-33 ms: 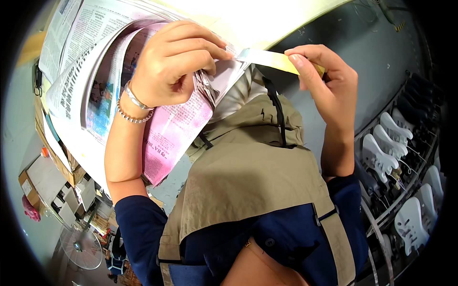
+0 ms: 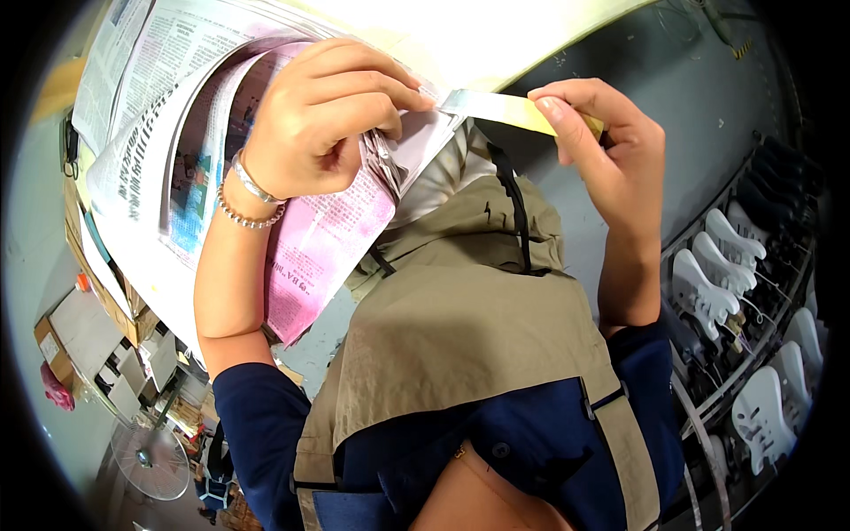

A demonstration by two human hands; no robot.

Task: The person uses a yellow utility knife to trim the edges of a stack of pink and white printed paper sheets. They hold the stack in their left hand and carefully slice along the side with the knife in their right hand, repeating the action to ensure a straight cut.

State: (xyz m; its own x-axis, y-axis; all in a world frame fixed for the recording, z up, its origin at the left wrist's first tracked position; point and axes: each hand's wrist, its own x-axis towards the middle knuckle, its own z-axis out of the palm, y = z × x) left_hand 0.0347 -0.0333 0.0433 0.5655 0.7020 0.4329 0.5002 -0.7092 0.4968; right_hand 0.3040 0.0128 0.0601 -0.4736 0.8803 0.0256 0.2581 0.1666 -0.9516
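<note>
"While the bare left hand (image 2: 323, 119) rests its curled fingertips at the edge of the layered grey-and-pink newsprint sheets (image 2: 328, 239), what does the bare right hand (image 2: 625, 155) have?"

"It pinches one end of a flat, slim, white-to-yellow strip (image 2: 505, 111) between thumb and forefinger, with hardly any gap"

"And where does that strip lie?"

"Its other end meets the newsprint just beside the left fingertips, and the rest stretches out past the near edge of the pale, bright-topped bench (image 2: 540, 40)"

"Does the left hand grip anything?"

"I cannot tell, since its thumb is hidden. Beyond the right elbow, well apart from the bench, white guitar-shaped boards (image 2: 704, 292) stand in a row"
</note>
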